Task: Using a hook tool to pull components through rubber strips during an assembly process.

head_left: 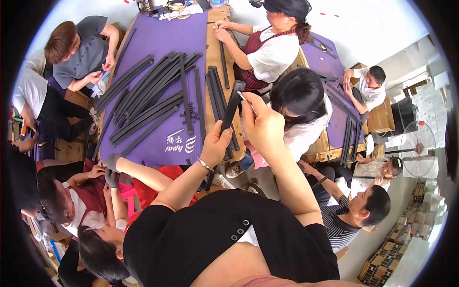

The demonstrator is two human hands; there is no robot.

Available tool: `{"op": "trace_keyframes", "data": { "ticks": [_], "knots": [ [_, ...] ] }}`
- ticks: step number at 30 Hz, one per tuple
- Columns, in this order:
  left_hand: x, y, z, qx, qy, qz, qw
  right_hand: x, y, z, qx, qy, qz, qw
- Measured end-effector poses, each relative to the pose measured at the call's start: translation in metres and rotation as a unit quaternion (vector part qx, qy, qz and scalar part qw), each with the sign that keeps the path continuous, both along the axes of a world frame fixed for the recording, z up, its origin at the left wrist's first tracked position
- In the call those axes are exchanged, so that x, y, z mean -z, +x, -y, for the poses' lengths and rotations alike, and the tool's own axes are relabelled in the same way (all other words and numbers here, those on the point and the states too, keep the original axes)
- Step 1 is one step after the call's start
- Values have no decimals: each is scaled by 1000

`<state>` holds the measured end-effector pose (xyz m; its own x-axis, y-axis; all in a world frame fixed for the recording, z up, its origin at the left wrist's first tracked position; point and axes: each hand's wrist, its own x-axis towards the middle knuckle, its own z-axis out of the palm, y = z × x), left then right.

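Holding a black tube (233, 106) upright between both raised hands
Left hand (216, 143) grips its lower end at seven o'clock; right hand (260, 125) pinches its top from four o'clock, fingers pressed together

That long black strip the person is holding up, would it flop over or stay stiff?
Probably fairly stiff: the black strip stands straight though the left hand grips only its lower part. Likely light, since the right hand merely touches its upper end.

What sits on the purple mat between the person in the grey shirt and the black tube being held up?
A loose pile of long black strips covers the purple mat, seen from the head view.
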<state>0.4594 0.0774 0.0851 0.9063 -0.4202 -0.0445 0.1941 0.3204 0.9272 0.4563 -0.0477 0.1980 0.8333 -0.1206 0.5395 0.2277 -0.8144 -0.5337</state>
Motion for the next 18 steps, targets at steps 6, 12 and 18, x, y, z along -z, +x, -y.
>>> {"op": "trace_keyframes", "data": {
  "ticks": [6,12,18],
  "knots": [
    [1,-7,-7,-16,5,27,999,2,-3,-8,-17,28,58,998],
    [6,-16,-9,-73,87,86,990,-7,-10,-14,15,-10,44,999],
    [4,-17,-10,-172,218,230,933,-11,-16,-18,56,-223,-45,972]
  ]
}}
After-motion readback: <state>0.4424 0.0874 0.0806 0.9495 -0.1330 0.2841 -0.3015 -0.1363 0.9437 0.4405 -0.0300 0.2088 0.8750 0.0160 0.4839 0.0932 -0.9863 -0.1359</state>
